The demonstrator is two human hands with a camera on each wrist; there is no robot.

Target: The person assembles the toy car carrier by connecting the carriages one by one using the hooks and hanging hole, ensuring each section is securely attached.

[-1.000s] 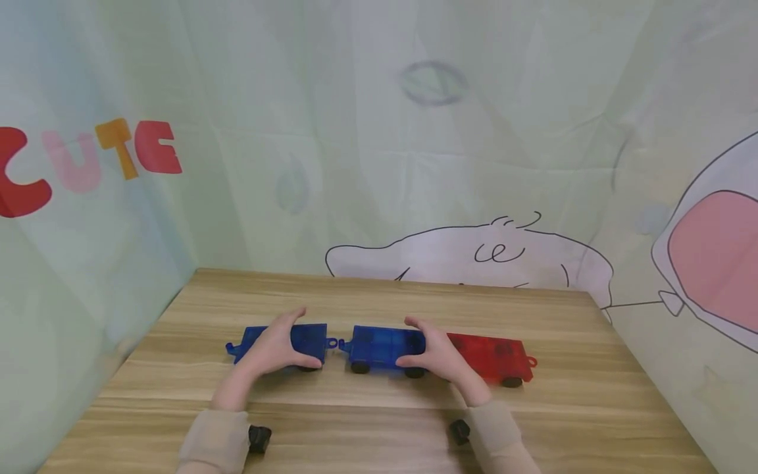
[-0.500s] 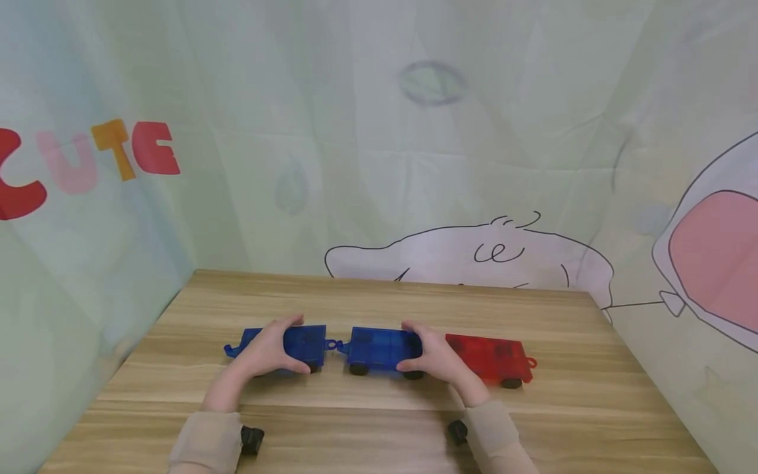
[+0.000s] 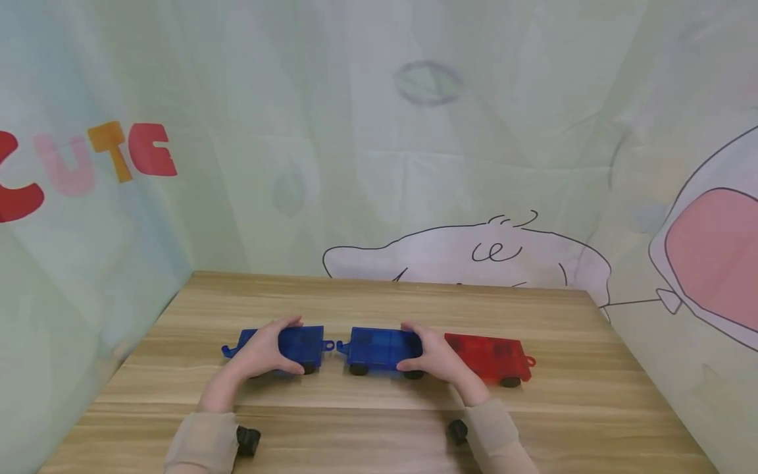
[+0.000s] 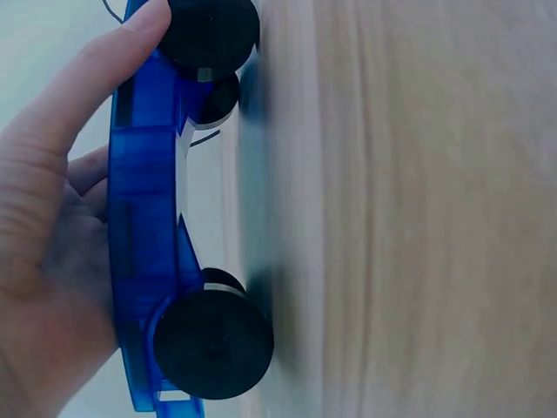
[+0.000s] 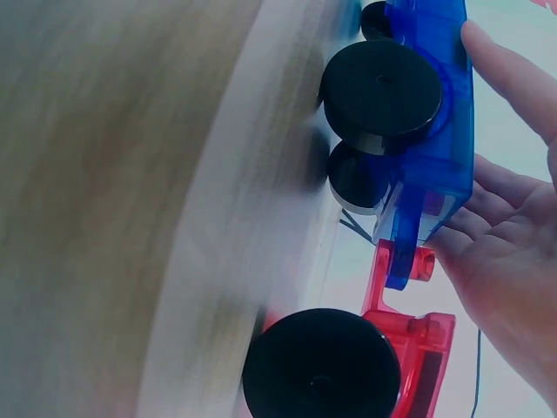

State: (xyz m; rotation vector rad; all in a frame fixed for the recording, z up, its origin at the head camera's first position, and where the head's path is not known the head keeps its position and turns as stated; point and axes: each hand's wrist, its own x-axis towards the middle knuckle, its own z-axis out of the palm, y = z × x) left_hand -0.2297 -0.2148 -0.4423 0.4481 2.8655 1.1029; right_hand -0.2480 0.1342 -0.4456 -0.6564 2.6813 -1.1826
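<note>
Two translucent blue toy train wagons and a red one stand in a row on black wheels. My left hand (image 3: pixel 258 355) holds the left blue wagon (image 3: pixel 302 343) across its width, with the thumb on its near side. My right hand (image 3: pixel 436 355) grips the right end of the middle blue wagon (image 3: pixel 379 347) between thumb and fingers. The red wagon (image 3: pixel 490 359) sits to its right; in the right wrist view, the blue coupling ring (image 5: pixel 403 248) hangs over the red hook (image 5: pixel 422 263). A small gap shows between the left wagon's ring (image 3: pixel 329 345) and the middle wagon's hook (image 3: pixel 340 347).
A wood-grain table (image 3: pixel 379 421) carries the wagons. Printed cloth (image 3: pixel 331 131) hangs behind and at both sides of it. Each wrist wears a beige band with a small black camera (image 3: pixel 247 441).
My left hand has slid left along its wagon, so more of that wagon's right end shows. My right hand, the middle wagon and the red wagon have hardly moved.
</note>
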